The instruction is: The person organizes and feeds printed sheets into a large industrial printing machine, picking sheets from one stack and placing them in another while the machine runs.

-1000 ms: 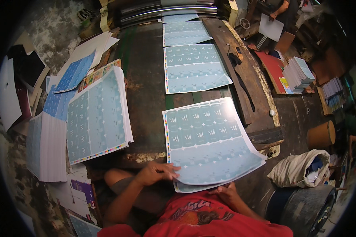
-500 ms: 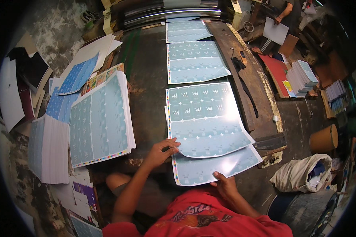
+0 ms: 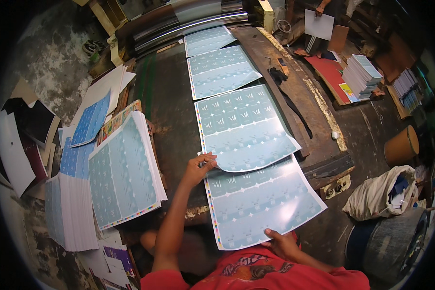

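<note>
The left hand (image 3: 201,166) pinches the near left corner of a pale blue glossy printed sheet (image 3: 244,128), fingers closed on its edge, lifting that corner so it curls clear of the sheet below. The right hand (image 3: 281,243) is clamped on the near edge of a second pale blue printed sheet (image 3: 261,203), thumb on top, holding it flat and partly tucked under the first, apparently so the two overlap like shingles. Both lie on the dark worn tabletop (image 3: 171,111), in line with two more blue sheets (image 3: 220,71) farther away. To the left, a thick stack of the same blue sheets (image 3: 123,174) sits within reach, tilted on lower white paper stacks (image 3: 70,217).
</note>
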A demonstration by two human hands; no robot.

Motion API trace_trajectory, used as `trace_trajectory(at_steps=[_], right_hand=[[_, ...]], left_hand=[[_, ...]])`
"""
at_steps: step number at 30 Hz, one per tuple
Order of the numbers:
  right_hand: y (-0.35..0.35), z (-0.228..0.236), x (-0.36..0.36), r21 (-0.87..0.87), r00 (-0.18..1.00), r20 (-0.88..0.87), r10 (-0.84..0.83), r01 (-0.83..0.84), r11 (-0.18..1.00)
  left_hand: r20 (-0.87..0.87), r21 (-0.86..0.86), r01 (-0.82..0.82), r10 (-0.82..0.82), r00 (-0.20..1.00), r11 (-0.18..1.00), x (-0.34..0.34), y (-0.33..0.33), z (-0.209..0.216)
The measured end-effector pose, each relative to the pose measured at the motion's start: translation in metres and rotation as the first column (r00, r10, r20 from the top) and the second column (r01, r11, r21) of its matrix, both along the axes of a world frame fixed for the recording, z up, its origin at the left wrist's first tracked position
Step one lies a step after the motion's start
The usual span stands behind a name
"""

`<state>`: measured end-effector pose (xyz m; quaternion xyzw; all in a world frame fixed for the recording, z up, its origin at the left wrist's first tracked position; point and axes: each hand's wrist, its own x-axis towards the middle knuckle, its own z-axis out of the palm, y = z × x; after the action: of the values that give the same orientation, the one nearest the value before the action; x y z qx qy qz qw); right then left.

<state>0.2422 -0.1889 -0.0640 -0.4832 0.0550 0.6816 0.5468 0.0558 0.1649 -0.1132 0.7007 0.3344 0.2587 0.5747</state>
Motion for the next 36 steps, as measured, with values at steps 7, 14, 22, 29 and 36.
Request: trace_trajectory(at_steps=[7,14,22,29,36], right_hand=[[-0.015,-0.008,-0.004,0.036,0.999,-0.039,-0.004,0.006,0.999],[-0.019,0.008,-0.007,0.043,1.0,0.026,-0.007,0.005,0.999],[-0.01,0.007,-0.008,0.097,0.998,-0.028,-0.063,0.066,0.993],[0.004,0.012,-0.005,0.166,0.999,-0.034,-0.005,0.011,0.986],[0.031,-0.055,0.022,0.194,1.0,0.019,0.007,-0.011,0.981]], left_hand=[[-0.006,0.086,-0.079,0.08,0.997,0.993,0.018,0.037,-0.013],[-0.281,0.455,-0.194,0.346,0.895,0.869,0.014,0.039,-0.008],[-0.691,0.113,0.747,-0.489,0.533,0.655,0.021,-0.183,0.101],[-0.659,0.203,0.784,-0.51,0.552,0.587,0.011,-0.204,0.106],[-0.593,0.536,0.602,-0.244,0.768,0.592,0.016,-0.176,0.136]])
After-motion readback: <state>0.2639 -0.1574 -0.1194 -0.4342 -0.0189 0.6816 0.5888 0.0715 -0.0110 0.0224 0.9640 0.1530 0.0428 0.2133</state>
